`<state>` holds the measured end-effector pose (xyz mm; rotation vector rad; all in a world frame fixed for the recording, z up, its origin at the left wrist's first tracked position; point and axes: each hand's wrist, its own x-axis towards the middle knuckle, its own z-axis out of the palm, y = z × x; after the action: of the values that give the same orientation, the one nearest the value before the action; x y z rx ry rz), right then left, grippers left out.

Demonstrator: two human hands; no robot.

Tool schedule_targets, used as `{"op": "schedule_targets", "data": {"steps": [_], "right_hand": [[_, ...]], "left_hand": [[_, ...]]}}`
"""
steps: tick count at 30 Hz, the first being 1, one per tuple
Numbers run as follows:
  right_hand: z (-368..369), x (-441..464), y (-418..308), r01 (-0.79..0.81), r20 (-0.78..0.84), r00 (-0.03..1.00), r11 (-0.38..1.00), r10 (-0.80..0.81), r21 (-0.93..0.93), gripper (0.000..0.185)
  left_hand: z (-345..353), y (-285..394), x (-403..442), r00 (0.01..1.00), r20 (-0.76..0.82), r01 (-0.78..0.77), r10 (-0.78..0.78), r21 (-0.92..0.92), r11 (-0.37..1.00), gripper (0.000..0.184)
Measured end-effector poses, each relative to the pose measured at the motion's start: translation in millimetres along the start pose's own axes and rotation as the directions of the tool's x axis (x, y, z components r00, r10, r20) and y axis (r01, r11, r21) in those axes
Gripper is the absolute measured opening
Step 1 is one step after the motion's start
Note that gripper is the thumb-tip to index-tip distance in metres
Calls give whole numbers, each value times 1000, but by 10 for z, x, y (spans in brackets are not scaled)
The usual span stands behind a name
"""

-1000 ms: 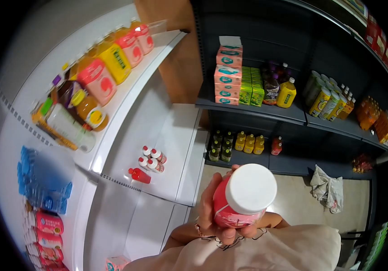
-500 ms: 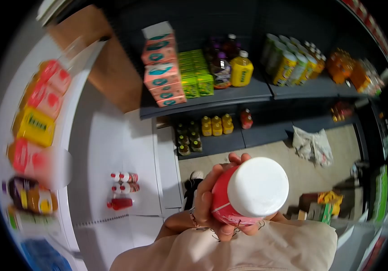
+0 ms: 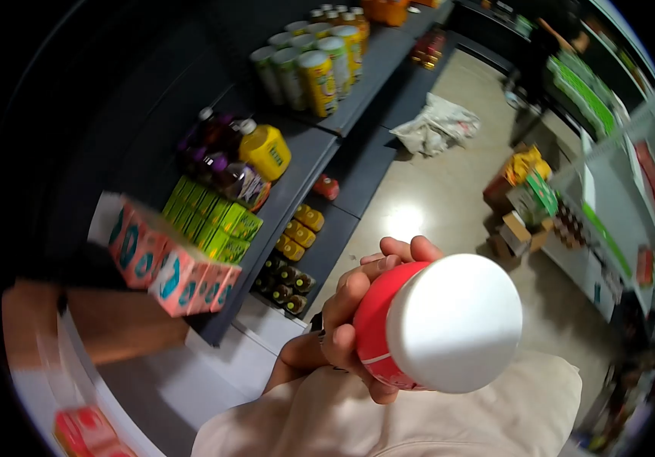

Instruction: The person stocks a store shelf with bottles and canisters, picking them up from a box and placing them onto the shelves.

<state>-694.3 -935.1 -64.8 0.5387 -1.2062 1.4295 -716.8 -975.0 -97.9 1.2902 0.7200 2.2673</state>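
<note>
A red bottle with a wide white cap (image 3: 457, 324) is held up close in front of my chest, its cap towards the camera. My left hand (image 3: 346, 320) is closed around its left side, the thumb low and the fingers above. Fingertips at the bottle's far edge appear to belong to my right hand (image 3: 424, 249); the bottle hides the rest of that hand. The bottle's label is mostly turned away, with only some white marking in view.
At left, a dark shelf (image 3: 308, 164) carries pink cartons (image 3: 179, 270), green boxes (image 3: 209, 221), bottles and tall cans (image 3: 316, 80). A white bag (image 3: 435, 126) and cardboard boxes (image 3: 514, 232) lie on the floor. Another person (image 3: 552, 46) is at the far right.
My view has swung to the right, so the shelf now slants at left and more of the floor and right side shows. The bottle is still held and appears slightly larger.
</note>
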Motion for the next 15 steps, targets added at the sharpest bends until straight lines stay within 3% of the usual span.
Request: {"op": "schedule_targets", "data": {"steps": [7,15], "right_hand": [[-245,88,125,80,-98,987,917,-128,-391,87],[-693,94,-386,129,-129,943,696,-306,-707,87]], "left_hand": [[-168,-266,298,967,235,143,-102,-166,976,60],[299,-693,428,866,485,302,-119,-318,899,59]]}}
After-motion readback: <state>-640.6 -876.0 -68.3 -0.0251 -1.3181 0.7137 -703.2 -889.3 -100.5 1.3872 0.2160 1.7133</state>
